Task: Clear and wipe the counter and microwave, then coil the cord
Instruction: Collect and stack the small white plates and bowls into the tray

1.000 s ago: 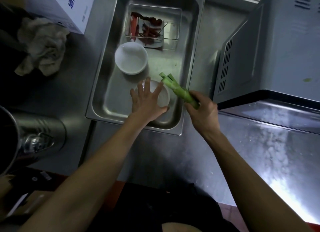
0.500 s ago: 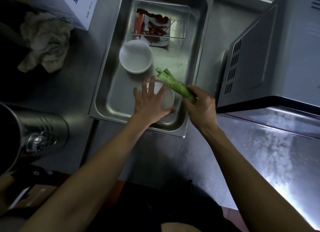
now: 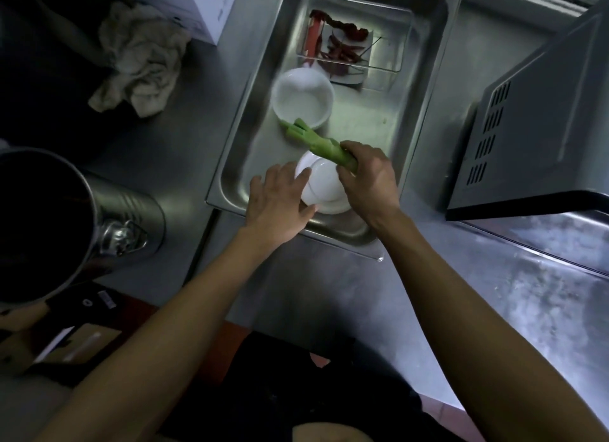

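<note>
1. Under both hands sits a steel tray [image 3: 237, 165] on the counter [image 3: 329, 293]
2. Right hand [image 3: 370, 181] grips a green vegetable stalk [image 3: 316, 143], fingers curled around its thick end; the leafy end points away, toward a white bowl [image 3: 301, 97]
3. Left hand [image 3: 278, 207] rests on the near white bowl [image 3: 324, 186], fingers rather straight on its left rim, thumb at its near edge
4. Beyond the bowls, a clear container [image 3: 389, 46] holds red chillies [image 3: 342, 43]
5. Right of the right hand stands the microwave [image 3: 543, 118]
6. Far left of the left hand lies a crumpled cloth [image 3: 141, 66], and nearer a steel pot [image 3: 79, 217]
</note>
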Demonstrator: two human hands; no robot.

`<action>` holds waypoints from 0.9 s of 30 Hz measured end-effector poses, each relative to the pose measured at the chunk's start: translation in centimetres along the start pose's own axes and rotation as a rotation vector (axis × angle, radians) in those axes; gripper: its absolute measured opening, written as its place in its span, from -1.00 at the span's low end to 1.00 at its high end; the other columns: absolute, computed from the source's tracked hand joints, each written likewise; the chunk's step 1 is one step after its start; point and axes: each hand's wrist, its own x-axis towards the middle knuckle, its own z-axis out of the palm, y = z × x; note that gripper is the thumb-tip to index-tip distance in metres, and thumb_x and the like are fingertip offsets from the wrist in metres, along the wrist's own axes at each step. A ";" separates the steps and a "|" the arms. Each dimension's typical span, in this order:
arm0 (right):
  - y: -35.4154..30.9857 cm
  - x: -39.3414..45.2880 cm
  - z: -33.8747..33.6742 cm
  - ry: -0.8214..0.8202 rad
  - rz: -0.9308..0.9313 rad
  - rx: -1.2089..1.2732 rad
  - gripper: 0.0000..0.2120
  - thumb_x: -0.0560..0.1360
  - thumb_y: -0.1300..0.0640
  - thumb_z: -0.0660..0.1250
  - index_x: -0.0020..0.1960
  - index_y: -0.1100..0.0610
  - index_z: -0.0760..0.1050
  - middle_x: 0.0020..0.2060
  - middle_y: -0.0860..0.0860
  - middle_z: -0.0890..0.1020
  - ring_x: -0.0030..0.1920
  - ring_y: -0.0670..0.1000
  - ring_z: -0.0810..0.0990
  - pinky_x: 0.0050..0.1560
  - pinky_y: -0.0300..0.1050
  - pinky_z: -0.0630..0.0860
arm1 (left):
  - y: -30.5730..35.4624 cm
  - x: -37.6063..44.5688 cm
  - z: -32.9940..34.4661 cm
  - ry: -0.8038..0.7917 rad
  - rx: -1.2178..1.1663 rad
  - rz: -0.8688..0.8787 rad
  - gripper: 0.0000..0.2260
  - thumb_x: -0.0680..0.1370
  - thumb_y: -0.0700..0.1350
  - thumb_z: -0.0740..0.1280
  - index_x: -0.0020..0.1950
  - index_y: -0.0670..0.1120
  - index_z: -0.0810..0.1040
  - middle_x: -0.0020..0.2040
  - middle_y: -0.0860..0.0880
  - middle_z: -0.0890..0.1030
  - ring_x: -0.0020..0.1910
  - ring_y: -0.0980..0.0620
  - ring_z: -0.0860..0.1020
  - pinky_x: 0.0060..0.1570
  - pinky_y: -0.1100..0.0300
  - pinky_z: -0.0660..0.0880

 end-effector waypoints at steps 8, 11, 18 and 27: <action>-0.2 -0.6 2.1 -0.086 0.046 -0.032 -0.62 0.47 0.21 0.37 0.29 0.13 0.54 0.05 0.17 0.65 0.07 0.19 0.56 0.04 0.04 0.51 | -1.9 -1.2 -0.4 0.076 -0.130 -0.014 -0.58 0.53 0.14 0.33 0.33 0.01 0.45 0.25 -0.02 0.55 0.26 -0.10 0.46 0.20 -0.09 0.36; -0.2 -0.8 2.9 -0.106 0.060 -0.055 -0.64 0.48 0.21 0.36 0.27 0.13 0.55 0.04 0.18 0.65 0.06 0.20 0.57 0.03 0.04 0.52 | -2.1 -1.3 -0.4 0.069 -0.142 -0.014 -0.58 0.54 0.15 0.31 0.35 0.02 0.44 0.27 -0.03 0.54 0.27 -0.10 0.45 0.22 -0.08 0.34; -0.5 -0.7 3.6 -0.104 0.067 -0.092 -0.69 0.48 0.26 0.32 0.22 0.17 0.57 0.03 0.21 0.64 0.05 0.24 0.57 0.04 0.07 0.52 | -2.2 -1.1 -0.3 0.053 -0.159 -0.007 -0.54 0.55 0.16 0.28 0.41 0.03 0.40 0.33 -0.02 0.50 0.32 -0.09 0.41 0.26 -0.08 0.32; -1.4 -1.5 2.7 -0.099 0.068 -0.185 -0.66 0.48 0.25 0.35 0.26 0.17 0.53 0.09 0.19 0.62 0.11 0.24 0.55 0.09 0.14 0.54 | -1.5 -0.7 -0.7 0.076 -0.171 0.010 -0.49 0.56 0.16 0.29 0.47 0.02 0.35 0.38 -0.01 0.47 0.36 -0.09 0.39 0.29 -0.08 0.31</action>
